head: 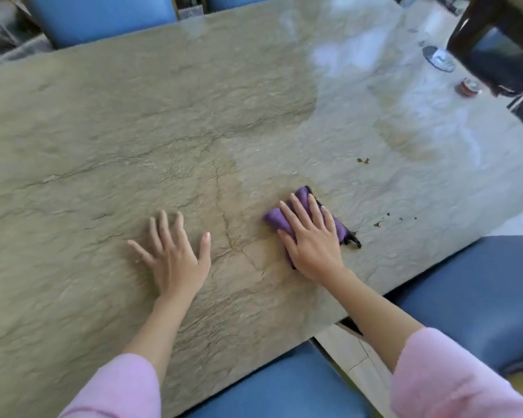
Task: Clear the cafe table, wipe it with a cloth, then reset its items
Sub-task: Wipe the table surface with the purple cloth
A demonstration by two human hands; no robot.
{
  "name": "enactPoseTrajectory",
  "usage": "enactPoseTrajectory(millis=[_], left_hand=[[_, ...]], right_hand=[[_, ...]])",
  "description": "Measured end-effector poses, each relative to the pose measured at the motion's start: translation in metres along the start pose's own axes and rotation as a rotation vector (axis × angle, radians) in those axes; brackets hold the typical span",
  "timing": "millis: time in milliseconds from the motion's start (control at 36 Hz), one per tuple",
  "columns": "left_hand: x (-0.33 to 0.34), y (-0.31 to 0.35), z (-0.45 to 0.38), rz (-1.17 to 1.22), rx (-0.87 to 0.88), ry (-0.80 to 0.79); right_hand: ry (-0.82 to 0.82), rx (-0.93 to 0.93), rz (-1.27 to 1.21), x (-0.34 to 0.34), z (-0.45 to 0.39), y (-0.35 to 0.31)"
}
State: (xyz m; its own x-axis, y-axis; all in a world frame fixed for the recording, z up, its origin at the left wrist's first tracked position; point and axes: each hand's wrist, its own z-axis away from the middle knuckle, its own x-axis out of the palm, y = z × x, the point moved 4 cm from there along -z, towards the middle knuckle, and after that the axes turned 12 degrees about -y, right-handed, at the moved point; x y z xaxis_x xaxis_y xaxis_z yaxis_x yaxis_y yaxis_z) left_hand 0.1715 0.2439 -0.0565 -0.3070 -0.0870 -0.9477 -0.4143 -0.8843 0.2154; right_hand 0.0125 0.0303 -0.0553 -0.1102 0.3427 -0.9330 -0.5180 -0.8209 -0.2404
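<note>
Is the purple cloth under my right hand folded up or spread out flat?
Folded. The purple cloth is bunched into a small thick wad under the flat right hand, with rolled layers showing past the fingertips.

We have only one view, from a camera on the person's head, and it looks forward and down at the stone table (194,122) from close above its near edge. The picture is tipped, so the table's far edge runs up toward 1 o'clock, the left hand (175,254) sits near 7 o'clock and the right hand (313,239) near 5 o'clock, both close to the camera. Blue chairs (284,387) show at 6, 4 and 11 o'clock, where the wide lens bends the edges.
</note>
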Motion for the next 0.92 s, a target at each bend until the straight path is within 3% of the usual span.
enactPoseTrajectory(millis=[139,250,361,472,556,611,667,833,917], left_hand=[[0.0,0.001,-0.001,-0.023,-0.011,0.024],[0.0,0.003,-0.001,-0.03,-0.025,0.025],[-0.001,0.0,-0.001,-0.031,-0.042,0.021],[-0.002,0.001,-0.002,-0.036,-0.042,0.031],[-0.002,0.001,-0.001,-0.037,-0.039,0.049],[-0.002,0.001,-0.001,-0.033,-0.036,0.05],[-0.002,0.002,-0.001,-0.03,-0.031,0.035],[-0.003,0.002,-0.001,-0.057,-0.028,0.012],[-0.003,0.002,-0.001,-0.055,-0.025,0.01]], right_hand=[[0.035,0.384,-0.102,-0.043,-0.079,0.077],[0.005,0.482,-0.167,-0.058,-0.149,0.061],[-0.056,0.209,-0.07,-0.054,-0.187,-0.014],[-0.097,-0.122,0.053,-0.031,-0.16,-0.073],[-0.119,-0.362,0.076,-0.011,-0.103,-0.078],[-0.115,-0.414,0.108,-0.005,-0.074,-0.06],[-0.08,-0.35,0.089,-0.014,-0.065,-0.033],[0.015,0.231,-0.056,-0.058,-0.155,0.021],[-0.033,0.29,-0.092,-0.062,-0.201,-0.007]])
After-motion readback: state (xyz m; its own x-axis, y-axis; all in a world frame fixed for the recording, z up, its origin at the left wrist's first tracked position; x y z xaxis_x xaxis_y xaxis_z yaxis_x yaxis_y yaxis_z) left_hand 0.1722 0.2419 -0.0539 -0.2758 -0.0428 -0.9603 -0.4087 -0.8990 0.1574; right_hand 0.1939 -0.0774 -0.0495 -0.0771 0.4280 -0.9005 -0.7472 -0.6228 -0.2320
